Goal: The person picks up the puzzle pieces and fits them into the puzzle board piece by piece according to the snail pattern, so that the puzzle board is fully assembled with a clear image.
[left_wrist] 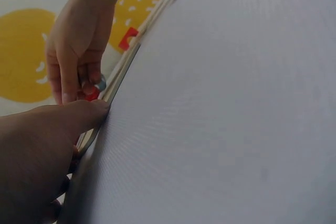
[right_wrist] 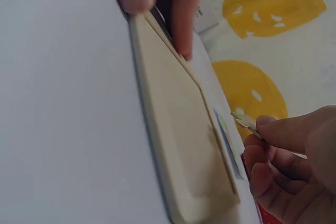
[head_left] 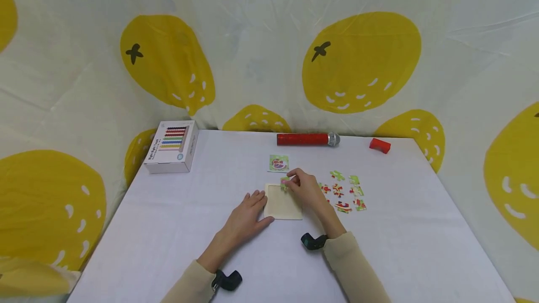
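1. Two bare hands out over a white table [head_left: 168, 209], beige sleeves [head_left: 355, 265] on both arms, plus a black wrist device [head_left: 312, 241] on each side.
2. Left hand [head_left: 247, 212]: laid palm-down, fingers mostly straight and a little spread, thumb stretched out to the near corner of a pale, shallow tray [head_left: 283, 205]. Basically touching it all along that side. Tray flat on the table, sitting between both hands, wooden by the look of it.
3. Right hand [head_left: 305, 190]: pinching a small puzzle piece [head_left: 284, 183] at thumb and fingertip, other fingers curled in. Piece mostly green with a bit of pink, held up off the tray, near its far rim going by the head view.
4. Just past the right hand's fingertips: a flat picture card [head_left: 279, 163], green border, design too small to make out properly.
5. Right of the right hand: loose puzzle pieces [head_left: 338, 191] in green, red, yellow and white, some partly hidden behind the wrist.
6. Farther beyond that hand: a red microphone [head_left: 303, 139] lying down, silver head, then a small red curved block [head_left: 380, 146] off to the right.
7. Well beyond the left hand, over to its left: a white box [head_left: 170, 147] with coloured rows printed on top.
8. Behind it all: pale curtain [head_left: 261, 60], big yellow fruits.
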`<move>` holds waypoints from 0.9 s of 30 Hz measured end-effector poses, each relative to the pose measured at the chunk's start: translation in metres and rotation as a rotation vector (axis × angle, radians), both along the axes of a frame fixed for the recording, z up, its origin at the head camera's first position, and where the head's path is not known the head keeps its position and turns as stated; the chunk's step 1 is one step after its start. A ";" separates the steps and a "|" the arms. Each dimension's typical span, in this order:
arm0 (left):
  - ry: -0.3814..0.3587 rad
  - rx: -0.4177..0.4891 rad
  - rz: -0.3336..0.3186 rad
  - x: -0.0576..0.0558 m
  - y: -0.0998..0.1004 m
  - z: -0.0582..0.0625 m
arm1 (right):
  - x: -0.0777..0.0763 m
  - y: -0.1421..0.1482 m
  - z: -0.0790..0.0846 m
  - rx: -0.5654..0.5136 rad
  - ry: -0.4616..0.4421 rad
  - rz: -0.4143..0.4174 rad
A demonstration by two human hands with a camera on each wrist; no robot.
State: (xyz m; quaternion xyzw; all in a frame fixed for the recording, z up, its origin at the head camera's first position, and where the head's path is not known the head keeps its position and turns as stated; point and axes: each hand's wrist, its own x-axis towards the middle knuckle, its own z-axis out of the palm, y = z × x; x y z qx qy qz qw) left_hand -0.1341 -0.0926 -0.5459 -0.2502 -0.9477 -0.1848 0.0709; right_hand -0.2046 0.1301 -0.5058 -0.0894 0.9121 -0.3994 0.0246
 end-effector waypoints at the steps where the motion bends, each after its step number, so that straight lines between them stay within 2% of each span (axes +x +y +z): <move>1: 0.001 0.003 0.000 0.000 0.000 0.000 | 0.001 -0.003 -0.002 0.001 -0.007 0.002; 5: -0.001 0.003 0.000 0.000 -0.001 0.000 | 0.005 -0.014 -0.008 -0.011 -0.020 0.019; 15: -0.020 -0.003 0.006 0.001 -0.001 0.002 | 0.009 -0.025 -0.019 0.008 0.030 0.041; 22: -0.010 -0.007 0.003 0.001 -0.001 0.001 | 0.010 -0.026 -0.018 0.043 0.039 0.073; 27: -0.002 -0.006 0.001 0.000 -0.002 0.000 | 0.010 -0.025 -0.014 0.080 0.038 0.129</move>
